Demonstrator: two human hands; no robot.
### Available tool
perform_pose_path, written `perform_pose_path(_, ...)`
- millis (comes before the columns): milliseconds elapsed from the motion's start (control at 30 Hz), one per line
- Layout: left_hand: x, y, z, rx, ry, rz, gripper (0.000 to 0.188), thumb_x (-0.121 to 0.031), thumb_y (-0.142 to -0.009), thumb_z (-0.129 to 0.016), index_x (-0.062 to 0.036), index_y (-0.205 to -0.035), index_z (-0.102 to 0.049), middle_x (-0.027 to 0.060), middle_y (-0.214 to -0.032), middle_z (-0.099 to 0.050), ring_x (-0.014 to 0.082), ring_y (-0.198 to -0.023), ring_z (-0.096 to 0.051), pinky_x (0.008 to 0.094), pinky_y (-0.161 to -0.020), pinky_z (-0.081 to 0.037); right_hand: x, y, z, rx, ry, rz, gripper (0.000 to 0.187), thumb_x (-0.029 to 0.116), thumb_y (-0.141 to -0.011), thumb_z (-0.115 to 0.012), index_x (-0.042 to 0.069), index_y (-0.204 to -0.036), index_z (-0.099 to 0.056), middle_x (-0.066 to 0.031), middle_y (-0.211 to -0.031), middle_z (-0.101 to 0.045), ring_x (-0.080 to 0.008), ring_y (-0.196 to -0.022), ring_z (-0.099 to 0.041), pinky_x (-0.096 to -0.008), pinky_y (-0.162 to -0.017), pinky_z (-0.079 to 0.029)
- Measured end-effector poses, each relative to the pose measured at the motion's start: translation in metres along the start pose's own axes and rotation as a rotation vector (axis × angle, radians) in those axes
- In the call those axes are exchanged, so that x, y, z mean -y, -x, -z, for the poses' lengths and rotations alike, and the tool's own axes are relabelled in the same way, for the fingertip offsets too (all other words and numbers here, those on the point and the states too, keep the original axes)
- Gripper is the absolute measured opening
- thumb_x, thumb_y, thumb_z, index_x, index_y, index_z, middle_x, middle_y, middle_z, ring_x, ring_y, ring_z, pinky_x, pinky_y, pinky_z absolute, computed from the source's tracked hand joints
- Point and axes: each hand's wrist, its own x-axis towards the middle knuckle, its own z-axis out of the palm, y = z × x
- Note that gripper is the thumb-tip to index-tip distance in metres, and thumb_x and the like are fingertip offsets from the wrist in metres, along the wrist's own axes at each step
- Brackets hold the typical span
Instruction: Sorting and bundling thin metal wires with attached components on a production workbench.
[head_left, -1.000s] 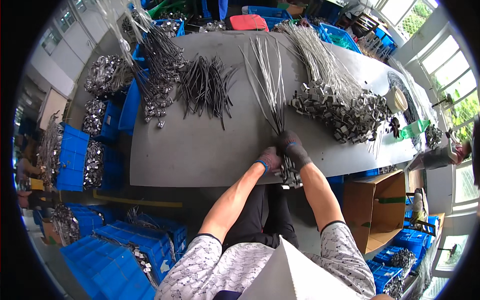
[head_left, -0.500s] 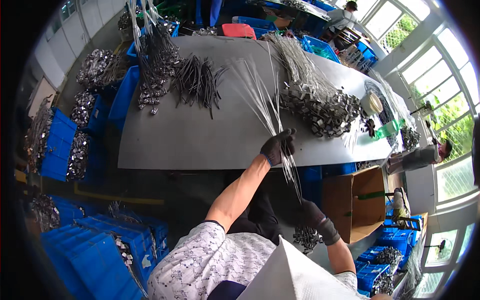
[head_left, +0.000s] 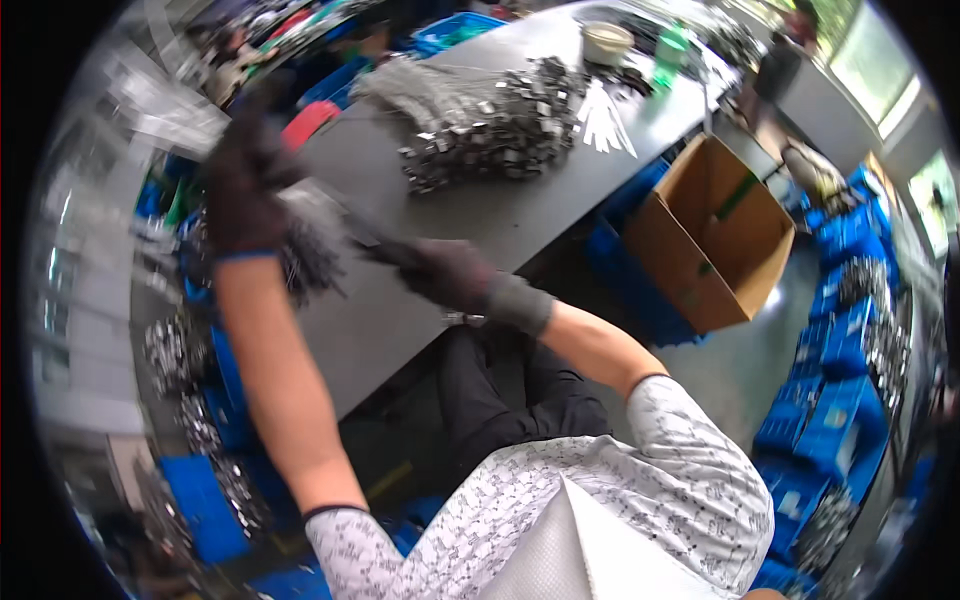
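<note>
My left hand (head_left: pixel 250 185), in a dark glove, is raised at the left and smeared by motion. It looks closed around a bundle of thin metal wires (head_left: pixel 315 200), whose pale streaks show on both sides of it. My right hand (head_left: pixel 450 275), gloved too, is closed on the dark, blurred end of the bundle, over the table's near edge. Under the bundle, partly hidden, lies a pile of dark strips (head_left: pixel 310 262). Farther right on the grey metal table (head_left: pixel 370 320) is a large heap of wires with small metal blocks (head_left: pixel 490 130).
An open cardboard box (head_left: pixel 715 235) stands right of the table, beside a blue crate (head_left: pixel 640 285). Blue crates with metal parts line the right (head_left: pixel 815 410) and left (head_left: pixel 205 505). A white tub (head_left: pixel 606 43) and a green bottle (head_left: pixel 670 55) are on the table's far end; a person (head_left: pixel 780 75) stands beyond.
My view has turned, so the table now slants across it. Both hands have swung up and to the left with the wires, and my right hand has risen from below the table edge.
</note>
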Motion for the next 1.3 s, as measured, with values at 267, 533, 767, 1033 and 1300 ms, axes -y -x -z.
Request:
perform_pose_path(267, 0.102, -0.043, 0.074, -0.186, -0.672, -0.061, 0.036, -0.018, -0.103, -0.049, -0.0038, -0.134, -0.059, 0.0062, -0.113, -0.062, 0.0129, -0.098, -0.06, 0.0283, -0.085, -0.05, -0.144, 0.001, 0.041, -0.313, 0.071, -0.125, 0.054, 0.025, -0.086, -0.07, 0.007, -0.134, -0.053, -0.0188, -0.121, -0.062, -0.0368, -0.102, -0.065, -0.0424, -0.087, -0.054)
perform_pose_path(533, 0.122, -0.062, 0.137, -0.518, -0.139, 0.065, 0.036, -0.01, -0.103, -0.043, 0.0026, -0.135, -0.052, -0.0096, -0.066, -0.021, 0.0, -0.051, -0.024, 0.0154, -0.051, -0.03, -0.43, 0.107, 0.21, -0.361, 0.991, -0.728, 0.031, 0.018, -0.092, -0.056, 0.008, -0.12, -0.062, -0.02, -0.097, -0.071, -0.0342, -0.094, -0.069, -0.0416, -0.08, -0.055)
perform_pose_path(767, 0.119, -0.062, 0.143, -0.307, 0.13, 0.105, 0.031, -0.022, -0.104, -0.049, 0.0021, -0.121, -0.059, -0.0073, -0.056, -0.022, 0.002, -0.043, -0.018, 0.0198, -0.044, -0.019, -0.534, 0.086, 0.273, -0.165, 0.967, -1.215, 0.021, 0.011, -0.088, -0.058, 0.015, -0.103, -0.072, -0.0153, -0.11, -0.066, -0.0338, -0.103, -0.067, -0.0418, -0.085, -0.058)
perform_pose_path(1033, 0.114, -0.063, 0.128, -0.288, 0.034, 0.009, 0.037, -0.01, -0.101, -0.047, 0.0031, -0.135, -0.052, -0.0079, -0.065, -0.018, 0.0031, -0.051, -0.021, 0.0165, -0.051, -0.025, -0.53, 0.107, 0.287, -0.351, 0.808, -1.215, 0.025, 0.019, -0.088, -0.059, 0.002, -0.103, -0.067, -0.0239, -0.106, -0.067, -0.0408, -0.102, -0.066, -0.0472, -0.084, -0.055)
perform_pose_path(1300, 0.091, -0.03, 0.149, -0.03, -0.837, -0.081, 0.049, 0.002, -0.094, -0.052, 0.0029, -0.142, -0.045, -0.0086, -0.064, -0.03, 0.0, -0.054, -0.032, 0.0188, -0.072, -0.048, -0.383, 0.131, 0.151, -0.575, 0.181, -0.902, 0.026, 0.025, -0.09, -0.06, -0.001, -0.096, -0.06, -0.0276, -0.086, -0.065, -0.0411, -0.086, -0.067, -0.0435, -0.078, -0.052)
